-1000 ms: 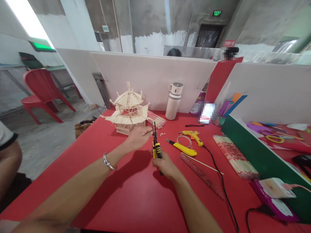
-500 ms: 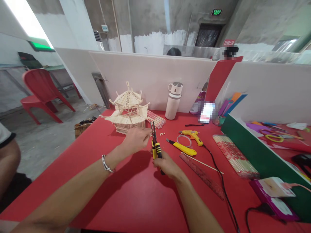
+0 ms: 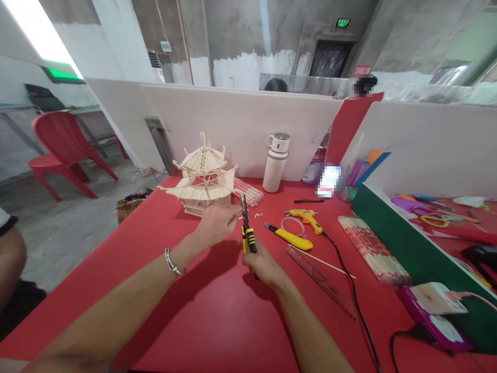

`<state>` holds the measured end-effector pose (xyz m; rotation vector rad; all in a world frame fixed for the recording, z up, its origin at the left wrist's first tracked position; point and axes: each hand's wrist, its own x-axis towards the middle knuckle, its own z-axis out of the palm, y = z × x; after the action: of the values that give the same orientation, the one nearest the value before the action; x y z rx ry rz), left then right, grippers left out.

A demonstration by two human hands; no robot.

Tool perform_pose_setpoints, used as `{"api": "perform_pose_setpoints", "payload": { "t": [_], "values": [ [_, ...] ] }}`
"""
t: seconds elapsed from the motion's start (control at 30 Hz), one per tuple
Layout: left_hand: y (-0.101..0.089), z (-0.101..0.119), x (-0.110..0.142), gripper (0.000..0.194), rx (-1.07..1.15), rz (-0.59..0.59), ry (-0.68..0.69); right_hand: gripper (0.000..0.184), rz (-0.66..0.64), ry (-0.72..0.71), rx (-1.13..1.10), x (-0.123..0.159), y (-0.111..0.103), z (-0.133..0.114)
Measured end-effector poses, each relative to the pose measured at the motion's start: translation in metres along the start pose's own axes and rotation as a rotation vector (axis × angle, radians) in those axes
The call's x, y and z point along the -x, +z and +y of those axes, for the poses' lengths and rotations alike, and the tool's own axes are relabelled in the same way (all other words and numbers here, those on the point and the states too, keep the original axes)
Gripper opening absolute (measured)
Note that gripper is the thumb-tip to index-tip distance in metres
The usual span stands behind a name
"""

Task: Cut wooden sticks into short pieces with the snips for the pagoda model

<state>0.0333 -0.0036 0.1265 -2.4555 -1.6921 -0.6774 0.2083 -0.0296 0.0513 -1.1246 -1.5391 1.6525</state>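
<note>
Two bare hands work near the middle of a red tabletop (image 3: 202, 321). The right hand (image 3: 264, 264) is closed around the handles of metal pliers with yellow-and-black grips (image 3: 250, 241), whose metal tips point away from the wearer. The left hand (image 3: 217, 223) has its fingers drawn narrowly together beside those tips; whether it pinches a small piece cannot be told. Behind and to the left of the pliers stands a tiered, pavilion-shaped model of pale wooden sticks (image 3: 205, 178), upright on the tabletop; contact between it and the left hand cannot be determined. Small pale offcuts (image 3: 258, 215) lie to the right of the plier tips, with a yellow utility knife (image 3: 293, 240) farther right.

Handling, as judged: the pliers should be stiff and fairly dense, best held by the sleeved handles, clear of the pivot. The model is probably light and rigid but fragile, its thin projecting eaves and top spire liable to snap or come unstuck; the sturdier hold would be low on the walled base, from both sides, with gentle pressure.
</note>
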Motion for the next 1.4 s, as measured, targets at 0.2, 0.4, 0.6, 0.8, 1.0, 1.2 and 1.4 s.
{"api": "perform_pose_setpoints", "payload": {
  "t": [0.2,0.4,0.6,0.8,1.0,1.2,1.4],
  "values": [
    [0.005,0.002,-0.005,0.026,0.086,0.011,-0.018,0.03,0.069,-0.041,-0.029,-0.005,0.007,0.005],
    [0.004,0.001,-0.007,0.03,0.163,-0.004,-0.045,0.037,0.062,-0.009,-0.033,-0.002,0.005,0.002],
    [-0.002,0.001,-0.008,0.033,0.256,-0.068,-0.124,0.047,0.019,0.026,-0.059,0.0,0.003,0.001],
    [0.001,-0.004,-0.009,0.032,0.385,-0.09,-0.126,0.049,0.004,0.045,-0.027,0.003,0.002,-0.003],
    [-0.002,-0.004,-0.009,0.035,0.568,-0.151,-0.242,0.048,0.019,0.03,-0.031,0.005,0.005,-0.004],
    [-0.006,0.002,-0.008,0.029,0.754,-0.179,-0.36,0.049,0.021,0.037,-0.027,0.008,0.008,-0.008],
    [-0.005,0.004,-0.008,0.026,0.824,-0.158,-0.37,0.043,0.021,0.009,-0.013,0.006,0.008,0.0]
  ]
}}
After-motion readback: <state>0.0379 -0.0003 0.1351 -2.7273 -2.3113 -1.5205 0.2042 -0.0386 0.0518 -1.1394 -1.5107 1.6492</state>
